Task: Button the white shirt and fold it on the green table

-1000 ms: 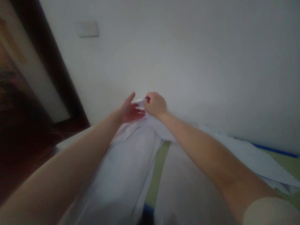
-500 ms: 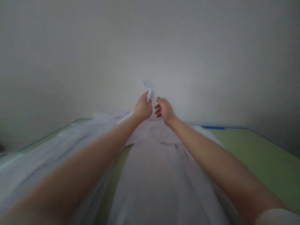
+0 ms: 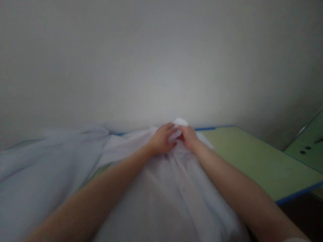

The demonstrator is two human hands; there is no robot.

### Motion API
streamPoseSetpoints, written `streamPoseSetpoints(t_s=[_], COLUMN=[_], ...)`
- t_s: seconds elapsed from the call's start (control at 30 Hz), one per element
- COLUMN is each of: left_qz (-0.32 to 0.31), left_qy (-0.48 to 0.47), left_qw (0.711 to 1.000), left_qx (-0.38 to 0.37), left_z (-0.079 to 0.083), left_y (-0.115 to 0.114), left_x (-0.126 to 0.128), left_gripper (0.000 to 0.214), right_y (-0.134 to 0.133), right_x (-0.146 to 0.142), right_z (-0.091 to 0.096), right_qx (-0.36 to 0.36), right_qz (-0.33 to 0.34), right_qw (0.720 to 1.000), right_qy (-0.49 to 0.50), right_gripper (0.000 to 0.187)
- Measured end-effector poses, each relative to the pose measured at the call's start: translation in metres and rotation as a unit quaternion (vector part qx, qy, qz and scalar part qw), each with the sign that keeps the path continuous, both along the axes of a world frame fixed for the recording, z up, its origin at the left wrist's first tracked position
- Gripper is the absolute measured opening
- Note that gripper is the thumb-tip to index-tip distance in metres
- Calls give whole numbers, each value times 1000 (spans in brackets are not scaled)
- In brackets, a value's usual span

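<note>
A white garment point(image 3: 161, 188) lies spread along a green table point(image 3: 242, 154), its far end near the wall. My left hand point(image 3: 161, 139) and my right hand point(image 3: 188, 137) meet at that far end, both with fingers curled round a small fold of the white cloth point(image 3: 178, 125). Both hands rest low on the garment, touching each other. More of the white cloth is bunched to the left point(image 3: 42, 168).
A plain pale wall point(image 3: 161, 60) stands right behind the table. The table has a blue edge point(image 3: 297, 195) at the right. A second green table point(image 3: 308, 141) with small dark spots sits at the far right.
The view has swung right and the dark door frame is gone. My hands, which held the cloth end raised in the air, have come down onto the garment on the table.
</note>
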State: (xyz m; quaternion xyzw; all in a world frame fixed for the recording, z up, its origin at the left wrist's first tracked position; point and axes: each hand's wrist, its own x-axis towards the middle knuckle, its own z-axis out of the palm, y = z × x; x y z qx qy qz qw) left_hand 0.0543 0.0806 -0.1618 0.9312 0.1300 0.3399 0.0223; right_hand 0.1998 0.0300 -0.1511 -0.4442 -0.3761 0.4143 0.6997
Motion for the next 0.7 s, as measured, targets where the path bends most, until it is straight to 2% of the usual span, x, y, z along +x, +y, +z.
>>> streamPoseSetpoints(t_s=[0.07,0.17,0.27,0.37,0.47,0.53,0.63,0.7], left_qz=[-16,5,41,35,-9,-32,-38,-28], left_qy=[-22,-70,-86,-99,-122,-116,-77,-69], left_qw=[999,993,985,980,983,987,994,996], left_qx=[-40,-94,-146,-167,-133,-105,-69,-53], left_z=[-3,-3,0,4,11,17,25,27], left_y=[2,8,12,9,0,-5,-7,-4], left_x=[-1,-3,-6,-10,-13,-14,-16,-18], left_gripper=[62,47,37,37,47,48,29,21], right_y=[-2,-4,-6,-8,-14,-21,-32,-36], right_x=[5,10,12,12,7,2,-6,-9], right_z=[-12,-25,-30,-31,-28,-23,-16,-14], right_qx=[6,12,21,37,39,37,36,41], right_qz=[-1,20,68,116,119,114,115,128], right_qw=[1000,999,995,990,992,988,967,962], right_qy=[17,40,75,67,-7,-98,-223,-239], right_gripper=[22,22,27,35,36,35,33,27])
